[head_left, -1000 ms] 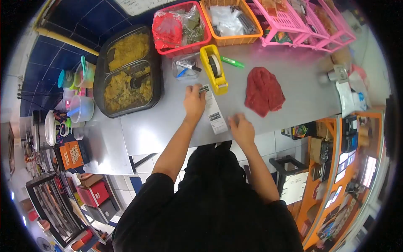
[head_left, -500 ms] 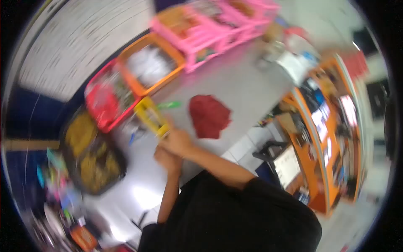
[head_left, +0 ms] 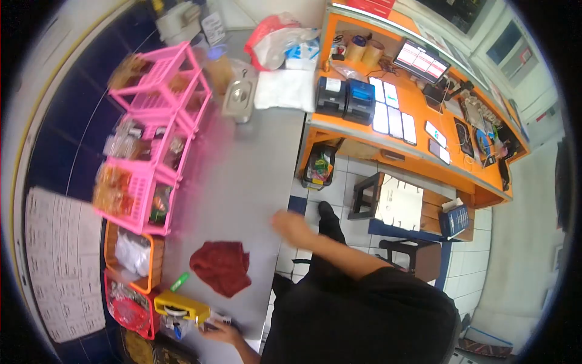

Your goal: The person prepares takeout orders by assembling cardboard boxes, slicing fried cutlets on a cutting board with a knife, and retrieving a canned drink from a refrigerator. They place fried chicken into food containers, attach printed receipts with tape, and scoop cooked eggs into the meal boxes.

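1. While the left hand (head_left: 223, 333) lay at the near end of the yellow tape dispenser (head_left: 183, 303), I judged the step in hand to be handling the printed paper slip (head_left: 225, 319) beside it; I could not tell whether the fingers were clamped on the slip.
2. The right hand (head_left: 291, 229) hung well apart from the left, by the counter's long edge; blur kept me from telling how its fingers stood.
3. In my judgement, the next move called for a sure left-hand pinch on the slip, clear of the dispenser's near end.
4. I saw the dispenser on the stainless-steel counter (head_left: 254, 170), near the maroon cloth (head_left: 221, 267) and the green marker (head_left: 179, 282).
5. Its long axis ran across the counter, roughly square to the long edge: 1 end was by the red basket (head_left: 152, 324), the other pointed at the left hand.
6. Only a small part of the slip showed, so I could not read its long axis.
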